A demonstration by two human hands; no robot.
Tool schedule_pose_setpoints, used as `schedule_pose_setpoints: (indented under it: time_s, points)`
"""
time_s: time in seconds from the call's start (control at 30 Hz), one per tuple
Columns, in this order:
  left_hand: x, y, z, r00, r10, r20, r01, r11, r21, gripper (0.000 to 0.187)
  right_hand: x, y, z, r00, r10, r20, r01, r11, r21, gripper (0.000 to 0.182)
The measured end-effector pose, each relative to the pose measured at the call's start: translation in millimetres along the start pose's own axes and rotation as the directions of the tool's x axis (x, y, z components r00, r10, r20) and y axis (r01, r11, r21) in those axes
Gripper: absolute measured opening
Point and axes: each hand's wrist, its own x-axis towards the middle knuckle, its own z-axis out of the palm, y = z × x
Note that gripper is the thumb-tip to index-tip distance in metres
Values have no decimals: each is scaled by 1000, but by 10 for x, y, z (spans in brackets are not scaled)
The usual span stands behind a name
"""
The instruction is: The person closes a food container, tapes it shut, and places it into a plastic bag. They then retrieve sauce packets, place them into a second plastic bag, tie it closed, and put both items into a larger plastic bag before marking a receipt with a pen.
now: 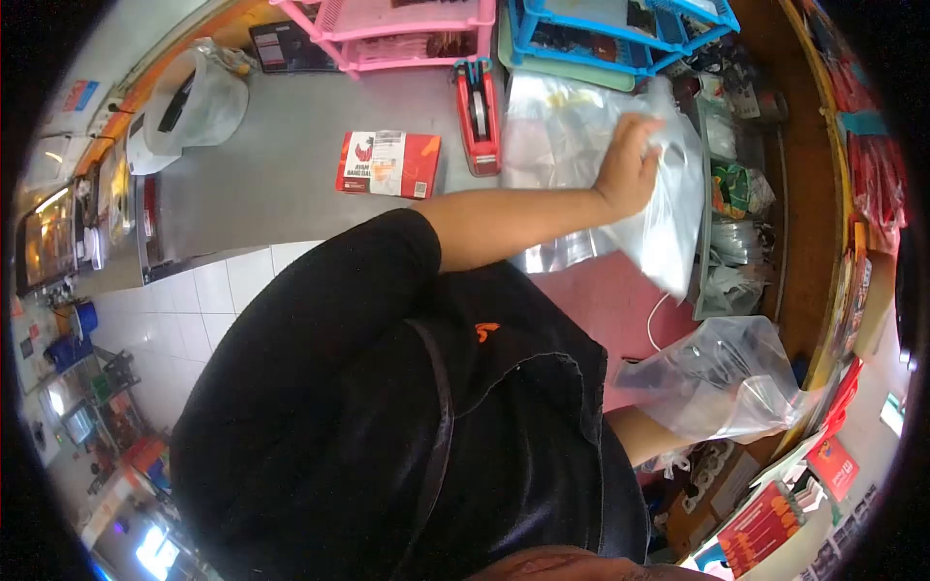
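My left hand (630, 169) is stretched across to the right over the metal counter, its fingers curled on a whitish clear plastic bag (671, 237). That bag hangs down past the counter's front edge. Beneath and beside it lie flat clear plastic bags (547, 131). At the lower right, my right hand (760, 435) is mostly covered by another clear plastic bag (722, 373), which it seems to grip; its fingers are largely hidden behind the film. A red tape dispenser (477, 121) stands left of the flat bags. Farther left lies a red printed box (387, 165) with a white label.
Pink (417, 48) and blue (591, 44) tiered trays stand at the counter's back. A white plastic bag (208, 102) sits at the far left. A shelf (741, 198) of packaged goods runs along the right, beside a wooden panel (809, 174). White tiles (218, 290) cover the floor.
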Motion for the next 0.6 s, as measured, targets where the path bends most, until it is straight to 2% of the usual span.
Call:
schedule_pose_setpoints:
  time_s: [0.03, 0.07, 0.1, 0.13, 0.17, 0.2, 0.23, 0.3, 0.4, 0.43, 0.47, 0.5, 0.53, 0.57, 0.6]
  points:
    - [11, -93, 37, 996, 30, -87, -29, 999, 13, 39, -43, 15, -50, 1000, 21, -8, -21, 1000, -12, 43]
    - [-69, -185, -26, 994, 20, -108, -11, 996, 84, 47, -83, 20, -54, 999, 38, -8, -38, 999, -10, 43]
    - [-251, -244, -144, 996, -63, -66, 69, 994, 90, 53, -107, 7, -53, 999, 48, -9, -49, 999, -9, 42]
    - [-504, -375, -307, 986, -147, 75, 135, 981, 139, 66, -131, -5, -34, 998, 59, 0, -59, 998, -2, 42]
    - [-729, -310, -531, 892, -362, 269, 268, 906, 329, 82, -144, -36, 3, 997, 70, 13, -70, 997, 20, 42]
    - [-893, -259, -750, 772, -504, 387, 308, 830, 466, 90, -142, -50, 69, 996, 83, 40, -85, 995, 48, 42]
    - [-998, -277, -875, 728, -578, 369, 337, 770, 541, 92, -148, -89, 141, 993, 94, 70, -99, 992, 81, 41]
    - [-849, -193, -990, 764, -423, 488, 167, 859, 484, 95, -166, -139, 355, 982, 119, 148, -142, 977, 160, 41]
    - [-239, 182, -935, 439, -230, 868, 127, 973, 193, 99, -289, -101, 761, 920, 197, 339, -309, 897, 316, 40]
    - [-162, 310, -912, 400, -197, 895, 319, 946, 66, 97, -365, -54, 899, 873, 229, 431, -411, 821, 396, 40]
    - [-113, 439, -904, 367, -161, 916, 499, 865, -48, 94, -315, 152, 906, 612, 137, 779, -736, 459, 497, 43]
    - [-98, 533, -899, 343, -123, 931, 658, 739, -145, 91, -485, 60, 1094, 731, 308, 609, -620, 672, 405, 40]
    - [-68, 603, -908, 320, -108, 941, 691, 706, -154, 72, -653, -27, 1340, 832, 403, 382, -510, 826, 240, 37]
    - [-39, 676, -917, 298, -94, 950, 723, 672, -161, 54, -664, -28, 1437, 789, 401, 465, -585, 723, 369, 37]
    - [97, 819, -1005, 223, -153, 963, 710, 702, -53, 45, -649, -11, 1536, 742, 382, 551, -654, 591, 472, 36]
